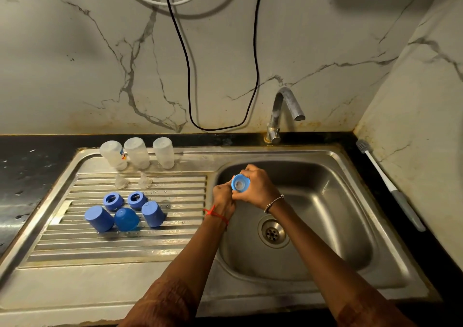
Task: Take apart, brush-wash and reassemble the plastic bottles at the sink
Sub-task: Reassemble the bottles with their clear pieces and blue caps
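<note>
Above the sink basin (325, 201), the left hand (222, 197) and right hand (259, 189) grip a blue collar ring (240, 183), its opening tilted upward. Left of the basin, three clear bottles (137, 152) stand inverted.

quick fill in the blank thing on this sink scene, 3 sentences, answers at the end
1. ____ clear bottles stand upside down at the back of the drainboard.
2. Besides the blue ring held by the left hand and right hand, ____ loose rings lie on the drainboard.
3. The brush lies to the ____ of the sink.

Missing words: three; two; right.
</note>
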